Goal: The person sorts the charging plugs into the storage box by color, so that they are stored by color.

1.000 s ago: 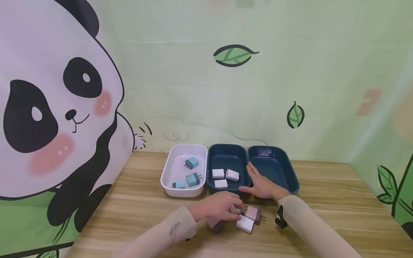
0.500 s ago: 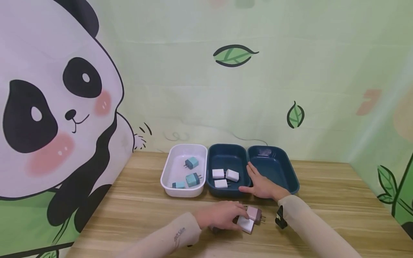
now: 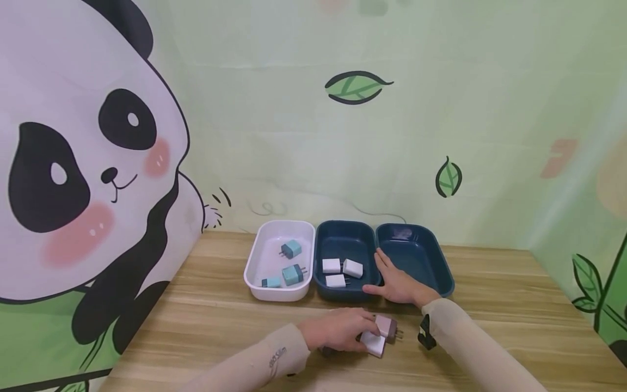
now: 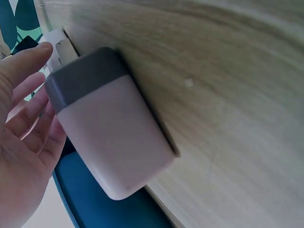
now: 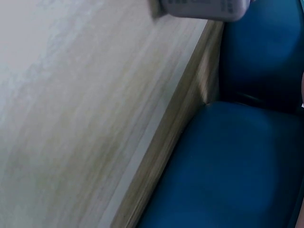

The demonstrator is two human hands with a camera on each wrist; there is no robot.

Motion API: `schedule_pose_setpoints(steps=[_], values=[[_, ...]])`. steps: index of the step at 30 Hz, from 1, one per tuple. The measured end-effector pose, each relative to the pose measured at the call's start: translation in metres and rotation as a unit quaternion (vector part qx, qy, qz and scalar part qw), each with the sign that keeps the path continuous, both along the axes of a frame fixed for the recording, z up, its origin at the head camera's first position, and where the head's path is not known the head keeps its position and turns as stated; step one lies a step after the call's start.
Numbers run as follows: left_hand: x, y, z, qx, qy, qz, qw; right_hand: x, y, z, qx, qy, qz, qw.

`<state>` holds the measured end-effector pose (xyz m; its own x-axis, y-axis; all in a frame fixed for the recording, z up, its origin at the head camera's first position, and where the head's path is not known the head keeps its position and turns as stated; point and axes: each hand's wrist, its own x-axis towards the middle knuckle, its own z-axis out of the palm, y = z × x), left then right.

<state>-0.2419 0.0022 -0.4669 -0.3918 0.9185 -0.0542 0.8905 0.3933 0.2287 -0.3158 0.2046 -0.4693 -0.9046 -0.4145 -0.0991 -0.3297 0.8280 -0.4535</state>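
In the head view my left hand (image 3: 338,329) is low over the table, its thumb and index finger at the edges of a white plug charger (image 3: 374,344). I cannot tell whether they pinch it. A pink charger with a mauve end (image 3: 385,326) lies against that one, prongs pointing right. Another pink charger with a dark end (image 4: 114,133) is close up in the left wrist view; my left hand mostly hides it in the head view. My right hand (image 3: 399,283) rests with extended fingers across the adjoining rims of the middle blue tray (image 3: 345,227) and right blue tray (image 3: 443,267).
A white tray (image 3: 250,272) at the left holds teal chargers (image 3: 293,274). White chargers (image 3: 352,268) lie in the middle tray. The trays stand side by side on the wooden table (image 3: 499,305), before a panda-print backdrop (image 3: 274,136). A charger's printed face (image 5: 204,7) shows in the right wrist view.
My left hand has moved right and toward me, reaching the white charger and covering a greyish-white item seen earlier. The right hand stays in place.
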Motion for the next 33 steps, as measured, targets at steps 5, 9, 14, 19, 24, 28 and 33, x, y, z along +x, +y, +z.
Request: schedule_pose_setpoints(steps=[5,9,14,19,24,28,33], values=[[-0.0002,-0.0001,0.0005,-0.008,-0.008,-0.002,0.9999,-0.0004,-0.0001,-0.0001,-0.002,-0.003,-0.001,1.0],[0.0,-0.0001,-0.0012,-0.007,0.008,-0.007,0.9999,-0.0007,-0.0002,0.0002,-0.002,-0.004,-0.003,1.0],[0.0012,0.001,-0.0004,-0.011,0.018,-0.016,0.9996,-0.0012,-0.0004,0.0002,0.001,-0.008,-0.008,0.9999],[0.0033,0.0018,-0.001,-0.025,0.029,-0.024,0.999,-0.0021,-0.0003,-0.0018,0.007,-0.008,-0.006,0.9999],[0.0056,0.0016,-0.0001,-0.035,0.01,-0.02,0.9991,-0.0009,-0.0007,-0.0001,0.006,-0.007,-0.006,0.9999],[0.0074,0.0011,0.0006,-0.04,-0.003,-0.023,0.9989,0.0007,-0.001,0.0016,0.001,-0.004,-0.004,1.0],[0.0091,0.0008,-0.0001,-0.043,-0.012,-0.034,0.9984,0.0005,-0.0005,0.0012,0.0,0.001,-0.001,1.0]])
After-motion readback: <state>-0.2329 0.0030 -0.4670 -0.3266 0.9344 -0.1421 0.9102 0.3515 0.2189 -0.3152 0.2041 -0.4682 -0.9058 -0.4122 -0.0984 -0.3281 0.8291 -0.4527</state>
